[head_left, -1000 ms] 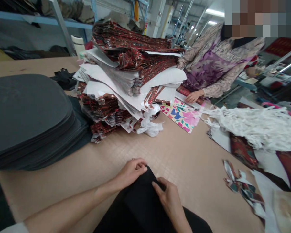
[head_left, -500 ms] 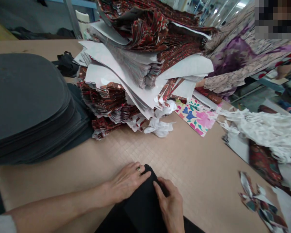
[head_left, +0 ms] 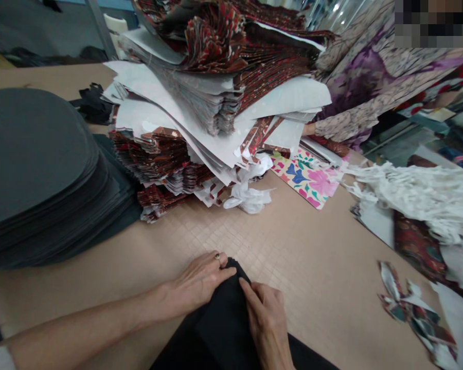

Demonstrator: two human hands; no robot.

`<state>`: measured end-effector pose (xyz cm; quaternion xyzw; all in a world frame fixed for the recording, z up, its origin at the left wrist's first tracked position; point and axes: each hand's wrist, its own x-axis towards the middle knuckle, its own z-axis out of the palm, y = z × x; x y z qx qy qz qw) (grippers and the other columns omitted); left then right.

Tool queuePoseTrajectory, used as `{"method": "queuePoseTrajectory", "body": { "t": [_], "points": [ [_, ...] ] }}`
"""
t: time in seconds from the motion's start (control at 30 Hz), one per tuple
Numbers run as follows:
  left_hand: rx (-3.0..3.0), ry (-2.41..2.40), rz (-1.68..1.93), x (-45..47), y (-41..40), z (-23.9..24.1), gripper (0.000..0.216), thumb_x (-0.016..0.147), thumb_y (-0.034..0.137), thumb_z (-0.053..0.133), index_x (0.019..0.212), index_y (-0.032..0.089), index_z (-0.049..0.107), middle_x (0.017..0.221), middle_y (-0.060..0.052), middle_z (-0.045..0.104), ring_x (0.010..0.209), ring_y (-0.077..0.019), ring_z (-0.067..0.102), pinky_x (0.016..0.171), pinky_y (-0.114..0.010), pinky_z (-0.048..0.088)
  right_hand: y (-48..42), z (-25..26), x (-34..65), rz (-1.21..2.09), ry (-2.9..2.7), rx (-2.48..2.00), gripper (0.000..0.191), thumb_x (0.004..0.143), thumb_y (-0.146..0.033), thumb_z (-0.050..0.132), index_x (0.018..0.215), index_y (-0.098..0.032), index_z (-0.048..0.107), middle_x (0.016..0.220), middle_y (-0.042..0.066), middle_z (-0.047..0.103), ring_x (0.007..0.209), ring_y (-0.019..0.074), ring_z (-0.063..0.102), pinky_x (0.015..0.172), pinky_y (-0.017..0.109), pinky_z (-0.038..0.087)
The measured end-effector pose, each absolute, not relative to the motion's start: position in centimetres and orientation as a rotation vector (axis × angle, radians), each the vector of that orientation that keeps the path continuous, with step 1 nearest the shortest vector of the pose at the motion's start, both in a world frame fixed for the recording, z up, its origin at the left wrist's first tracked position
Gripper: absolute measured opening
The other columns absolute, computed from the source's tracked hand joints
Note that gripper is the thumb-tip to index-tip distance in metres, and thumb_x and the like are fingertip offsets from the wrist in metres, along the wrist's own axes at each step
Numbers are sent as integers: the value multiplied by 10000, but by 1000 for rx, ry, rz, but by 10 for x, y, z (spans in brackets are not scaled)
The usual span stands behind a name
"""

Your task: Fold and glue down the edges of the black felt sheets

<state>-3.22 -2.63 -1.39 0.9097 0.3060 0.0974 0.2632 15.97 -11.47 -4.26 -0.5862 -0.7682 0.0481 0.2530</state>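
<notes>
A folded piece of black fabric (head_left: pixel 219 329) lies on the brown table in front of me, its narrow end pointing away. My left hand (head_left: pixel 202 280), with a ring on one finger, grips the left edge near that tip, thumb on top. At the right edge, my right hand (head_left: pixel 268 316) pinches the fabric, fingers bent and thumb side against the cloth. The ends of some fingers are hidden by the fabric and the hands themselves.
Beyond my hands stands a tall pile of red-brown patterned fabric and white sheets (head_left: pixel 204 118). A stack of rounded dark grey pieces (head_left: pixel 31 154) is on the left. White strips (head_left: pixel 420 195) and patterned scraps (head_left: pixel 412 308) lie right. A co-worker's sleeve (head_left: pixel 347 126) reaches behind the pile.
The view has shifted slightly, so the piles sit further left. My right hand's fingers have moved a little closer to the fabric's tip; both hands stay on it.
</notes>
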Motion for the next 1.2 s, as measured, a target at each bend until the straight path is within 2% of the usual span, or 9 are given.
{"method": "queuePoseTrajectory", "body": {
  "t": [0.13,0.27,0.33,0.47,0.6,0.73,0.93,1.07,1.2],
  "points": [
    [2373,857,465,-29,-24,-5,346,823,25,350,1072,181,532,1020,-62,530,938,-170,501,823,-274,433,-114,-42,158,53,-2132,-1569,357,889,-122,371,1178,-236,546,866,62,607,779,146,566,699,309,415],
    [2460,651,546,-24,-31,3,346,852,35,365,1169,136,461,1159,-85,525,1105,-189,434,966,-327,354,-112,-36,154,23,-2180,-1572,350,908,-126,327,1156,-222,555,872,69,610,764,149,556,701,323,398],
    [2515,656,471,-21,-33,0,310,869,54,394,1155,146,471,1126,-67,557,1089,-195,448,944,-334,366,-112,-33,152,48,-2189,-1597,346,910,-122,325,1167,-204,540,888,74,618,772,151,561,708,324,399],
    [2608,744,371,-16,-31,-13,169,875,80,456,987,152,560,1047,-49,588,1001,-200,489,859,-329,404,-121,-28,160,138,-2010,-1685,291,897,-214,431,1172,-163,514,895,74,640,787,159,589,706,311,424],
    [2707,716,358,-13,-25,-16,128,882,104,466,917,139,584,979,-61,598,934,-202,500,795,-339,415,-144,-22,182,298,-1798,-1820,235,871,-336,483,1023,-191,589,868,56,661,778,170,616,707,310,452],
    [2782,686,339,-8,-26,-11,88,863,157,523,846,111,597,1002,-90,573,987,-238,461,812,-361,417,-169,-17,203,353,-1766,-1856,238,857,-399,488,860,-214,637,782,28,674,718,168,632,689,307,467],
    [2893,571,213,0,-29,-17,191,874,73,443,757,106,590,858,-87,578,893,-227,482,753,-331,457,-194,-21,217,241,-1892,-1736,114,862,-262,519,918,-222,609,816,8,651,755,143,610,712,309,434],
    [2909,554,150,-1,-31,-13,175,849,31,410,844,83,577,913,-122,567,911,-241,477,756,-334,471,-201,-30,222,78,-2021,-1629,179,867,-138,478,1001,-186,586,836,32,619,745,138,577,715,330,399],
    [2907,525,78,-3,-33,2,189,793,4,418,906,73,553,942,-128,553,922,-231,480,792,-314,469,-202,-37,226,-21,-2116,-1563,225,855,-91,469,1046,-151,572,852,58,595,742,139,547,705,330,391]
  ]
}}
